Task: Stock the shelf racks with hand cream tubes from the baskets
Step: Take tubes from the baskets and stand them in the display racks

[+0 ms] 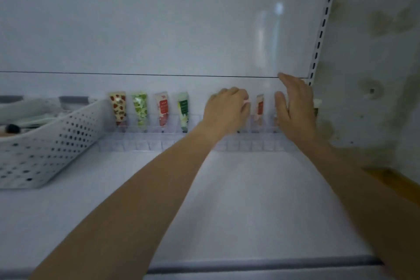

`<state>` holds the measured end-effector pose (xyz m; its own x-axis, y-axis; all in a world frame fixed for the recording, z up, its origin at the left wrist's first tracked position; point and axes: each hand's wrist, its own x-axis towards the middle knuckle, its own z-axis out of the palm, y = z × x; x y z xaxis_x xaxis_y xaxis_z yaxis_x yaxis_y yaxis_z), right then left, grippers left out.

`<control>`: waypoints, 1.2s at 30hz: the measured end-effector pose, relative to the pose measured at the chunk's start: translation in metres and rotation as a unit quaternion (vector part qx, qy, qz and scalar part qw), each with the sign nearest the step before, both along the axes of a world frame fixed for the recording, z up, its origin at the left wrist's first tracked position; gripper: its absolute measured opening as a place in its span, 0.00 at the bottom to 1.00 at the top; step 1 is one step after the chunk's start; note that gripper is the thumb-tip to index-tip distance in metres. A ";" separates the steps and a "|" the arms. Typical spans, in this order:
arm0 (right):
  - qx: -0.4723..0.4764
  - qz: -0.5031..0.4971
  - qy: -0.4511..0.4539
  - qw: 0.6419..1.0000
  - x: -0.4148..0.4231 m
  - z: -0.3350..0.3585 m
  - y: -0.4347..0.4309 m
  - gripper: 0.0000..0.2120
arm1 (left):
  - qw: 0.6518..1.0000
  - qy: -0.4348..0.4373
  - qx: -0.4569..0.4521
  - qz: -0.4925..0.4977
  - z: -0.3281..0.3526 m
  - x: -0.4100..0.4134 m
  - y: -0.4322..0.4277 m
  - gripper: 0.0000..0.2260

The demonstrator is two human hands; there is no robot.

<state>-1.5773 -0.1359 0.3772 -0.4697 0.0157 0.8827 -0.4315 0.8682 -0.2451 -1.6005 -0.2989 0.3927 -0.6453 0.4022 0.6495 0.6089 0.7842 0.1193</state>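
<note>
Hand cream tubes [118,107] in rack [141,142], left hand [227,108] overlapping, basket [45,143] beside

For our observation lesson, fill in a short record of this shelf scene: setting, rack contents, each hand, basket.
Setting: white shelf with clear rack along its back
Rack contents: four patterned tubes left of the hands, one red tube between them, all standing
Left hand: curled over a pale pink tube at the rack
Right hand: open, fingers straight, at the rack's right end
Basket: white, perforated, on the shelf's left
</note>
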 end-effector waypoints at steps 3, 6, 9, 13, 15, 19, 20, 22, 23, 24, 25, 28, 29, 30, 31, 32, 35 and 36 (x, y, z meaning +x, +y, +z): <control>0.090 0.081 -0.029 0.992 -0.007 0.017 -0.062 0.20 | 0.998 0.021 -0.011 0.062 0.036 -0.007 -0.074 0.14; 0.132 0.156 -0.050 0.978 -0.016 0.038 -0.133 0.17 | 0.989 0.003 -0.038 0.140 0.064 -0.009 -0.164 0.14; 0.139 0.237 -0.099 0.956 -0.021 0.054 -0.209 0.16 | 0.980 -0.061 -0.065 0.180 0.081 -0.004 -0.252 0.13; 0.174 0.313 -0.189 0.914 -0.026 0.063 -0.295 0.14 | 0.961 -0.143 -0.122 0.204 0.081 0.005 -0.349 0.12; 0.185 0.322 -0.251 0.894 -0.027 0.061 -0.326 0.14 | 0.950 -0.176 -0.146 0.211 0.075 0.006 -0.382 0.12; 0.207 0.285 -0.323 0.878 -0.034 0.056 -0.366 0.16 | 0.939 -0.256 -0.149 0.173 0.060 -0.003 -0.417 0.11; 0.202 0.285 -0.331 0.877 -0.036 0.054 -0.371 0.16 | 0.935 -0.274 -0.156 0.162 0.057 -0.007 -0.420 0.12; 0.174 0.299 -0.345 0.873 -0.037 0.052 -0.379 0.15 | 0.925 -0.297 -0.182 0.154 0.052 -0.013 -0.424 0.15; 0.158 0.306 -0.352 0.870 -0.037 0.052 -0.381 0.14 | 0.920 -0.303 -0.196 0.153 0.051 -0.015 -0.425 0.16; 0.144 0.310 -0.362 0.867 -0.035 0.052 -0.383 0.14 | 0.917 -0.306 -0.206 0.150 0.050 -0.018 -0.425 0.18; 0.132 0.314 -0.373 0.863 -0.032 0.053 -0.384 0.13 | 0.915 -0.308 -0.215 0.146 0.048 -0.020 -0.426 0.18; 0.112 0.321 -0.414 0.845 -0.025 0.056 -0.389 0.13 | 0.914 -0.294 -0.245 0.137 0.044 -0.027 -0.426 0.18; 0.109 0.325 -0.427 0.837 -0.023 0.056 -0.392 0.13 | 0.916 -0.285 -0.247 0.136 0.043 -0.029 -0.426 0.17; 0.109 0.331 -0.441 0.828 -0.019 0.057 -0.394 0.14 | 0.919 -0.277 -0.246 0.133 0.041 -0.030 -0.426 0.17; 0.117 0.331 -0.453 0.820 -0.015 0.058 -0.397 0.17 | 0.922 -0.273 -0.243 0.129 0.040 -0.031 -0.426 0.17; 0.133 0.327 -0.461 0.814 -0.012 0.059 -0.401 0.18 | 0.924 -0.273 -0.239 0.123 0.040 -0.032 -0.427 0.16; 0.179 0.308 -0.483 0.800 -0.005 0.060 -0.406 0.09 | 0.937 -0.267 -0.197 0.107 0.040 -0.031 -0.428 0.14; 0.182 0.305 -0.493 0.794 -0.003 0.061 -0.407 0.07 | 0.948 -0.251 -0.168 0.100 0.042 -0.030 -0.428 0.12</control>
<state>-1.5805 -0.5431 0.4385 -0.7573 -0.6526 -0.0251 -0.5532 0.6615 -0.5063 -1.6308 -0.7272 0.4350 -0.9245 0.3688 0.0963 0.3763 0.9233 0.0770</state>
